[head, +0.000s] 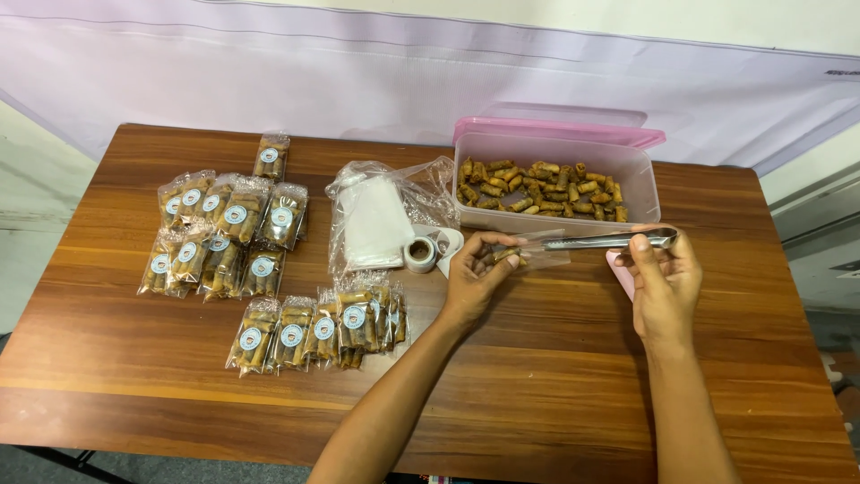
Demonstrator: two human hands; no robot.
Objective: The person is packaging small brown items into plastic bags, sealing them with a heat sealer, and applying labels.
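Note:
My left hand (473,276) holds a small clear plastic bag (536,254) with a few fried rolls inside it, above the wooden table (555,376). My right hand (665,280) grips metal tongs (602,240), whose tips point left into the mouth of the bag. Just behind both hands stands a clear plastic tub (555,184) with several small brown fried rolls, its pink lid (560,132) propped at the back.
Several sealed snack packets with round labels lie in groups at the left (224,235) and centre (318,330). A bundle of empty clear bags (376,220) and a tape roll (419,254) sit beside the tub. A pale cloth backdrop hangs behind the table.

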